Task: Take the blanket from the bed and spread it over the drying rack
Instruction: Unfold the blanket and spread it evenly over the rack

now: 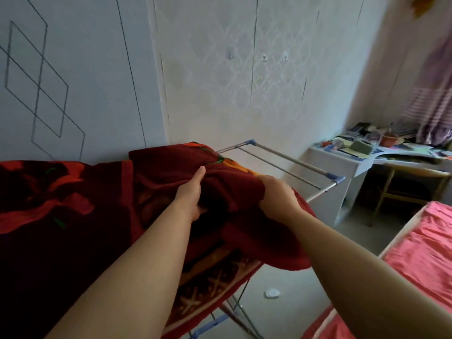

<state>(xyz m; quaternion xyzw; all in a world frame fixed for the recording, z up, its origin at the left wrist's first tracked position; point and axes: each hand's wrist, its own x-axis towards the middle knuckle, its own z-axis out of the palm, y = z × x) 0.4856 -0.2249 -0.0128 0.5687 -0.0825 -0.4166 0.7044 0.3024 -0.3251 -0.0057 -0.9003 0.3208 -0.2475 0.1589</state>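
A dark red blanket (73,204) with orange and green patterns lies heaped over the metal drying rack (288,165), covering its left and middle parts. The rack's right end, with grey bars and blue corner joints, sticks out bare. My left hand (192,194) grips a fold of the blanket near the middle, thumb pointing up. My right hand (277,192) is closed on the blanket's right edge, just beside the bare bars. Part of the blanket hangs down the front of the rack.
A bed with a pink sheet (420,255) stands at the right. A cluttered white desk (367,157) sits in the far right corner, close to the rack's end. Pale walls and wardrobe doors (73,81) are behind the rack. A small white scrap (272,293) lies on the floor.
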